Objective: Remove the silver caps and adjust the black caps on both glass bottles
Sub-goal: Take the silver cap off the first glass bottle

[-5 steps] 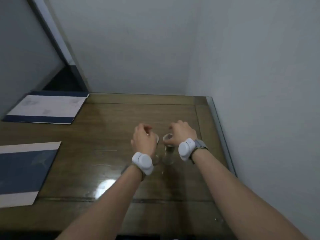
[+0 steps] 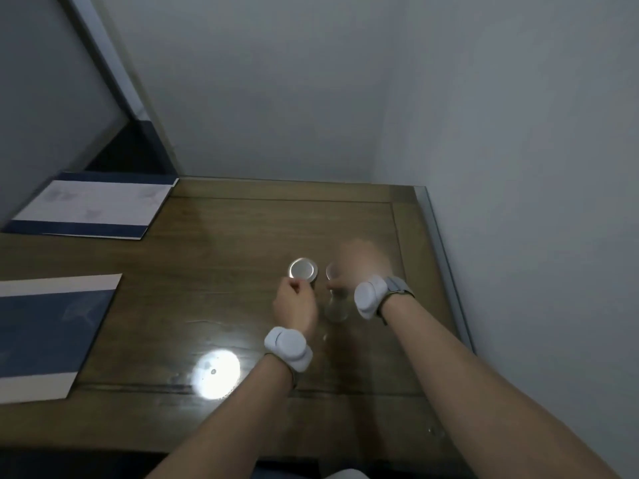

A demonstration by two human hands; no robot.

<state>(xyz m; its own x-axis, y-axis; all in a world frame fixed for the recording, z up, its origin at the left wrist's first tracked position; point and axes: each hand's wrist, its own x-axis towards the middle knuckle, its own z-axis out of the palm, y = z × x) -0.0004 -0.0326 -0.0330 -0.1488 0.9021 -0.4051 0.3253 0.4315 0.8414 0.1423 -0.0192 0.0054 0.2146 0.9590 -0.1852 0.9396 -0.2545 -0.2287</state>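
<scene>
Two small glass bottles stand side by side right of the table's middle. The left bottle's round silver cap is fully exposed from above. My left hand sits just in front of it with curled fingers around the left bottle, whose glass it hides. My right hand is blurred and curls over the right bottle's silver cap, of which only the left edge shows. Below that hand the right bottle's clear glass body is visible. No black caps can be seen.
The bottles stand on a glossy wooden table set in a corner, with walls behind and on the right. Two blue-and-white folders lie at the left, one far, one near. A lamp glare shines by my left wrist.
My left hand has slid back off the left bottle's top, baring its silver cap. My right hand stays on the right cap and is now blurred.
</scene>
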